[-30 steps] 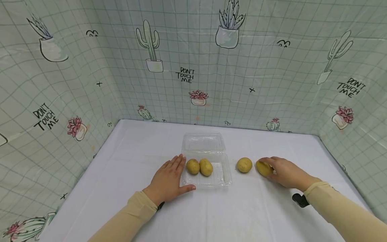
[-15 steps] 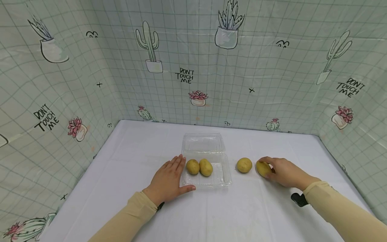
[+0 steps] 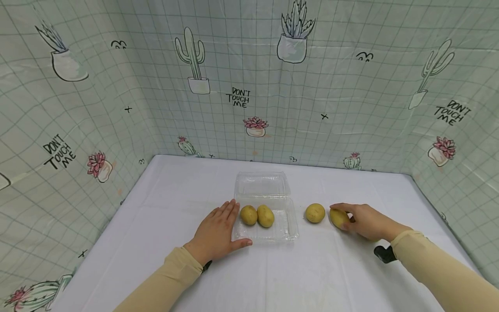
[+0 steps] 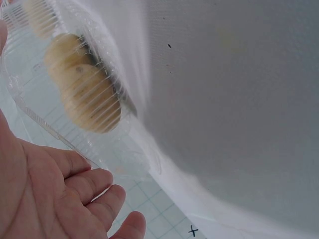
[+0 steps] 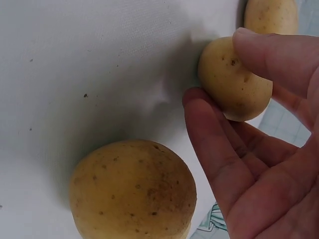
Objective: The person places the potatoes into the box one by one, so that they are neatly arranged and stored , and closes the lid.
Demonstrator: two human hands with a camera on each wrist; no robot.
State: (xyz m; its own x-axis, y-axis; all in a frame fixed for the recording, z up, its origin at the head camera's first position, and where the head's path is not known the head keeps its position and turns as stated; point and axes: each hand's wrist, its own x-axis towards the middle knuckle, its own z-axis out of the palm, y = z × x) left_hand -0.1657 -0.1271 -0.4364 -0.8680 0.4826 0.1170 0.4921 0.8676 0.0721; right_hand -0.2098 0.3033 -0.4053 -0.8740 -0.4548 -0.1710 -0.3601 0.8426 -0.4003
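Observation:
A clear plastic clamshell container (image 3: 286, 216) lies unfolded on the white table, its lid (image 3: 262, 184) laid back. Two yellow potatoes, a left one (image 3: 248, 215) and a right one (image 3: 266, 216), sit side by side in its base. My left hand (image 3: 216, 232) rests against the container's left side, fingers straight, thumb along the front corner. To the right of the container, my right hand (image 3: 368, 221) grips a potato (image 5: 232, 82) between thumb and fingers, low at the tabletop. Another loose potato (image 3: 315, 213) lies between the container and that hand.
In the right wrist view a larger speckled potato (image 5: 132, 191) lies near the right hand; in the head view the hand mostly hides it. A white cloth covers the table (image 3: 273, 277). Curtains with cactus prints (image 3: 257, 78) stand at the back and both sides.
My right hand has shifted very slightly left, its fingers and thumb settling around the potato. The left hand, the container and the other potatoes stay where they were.

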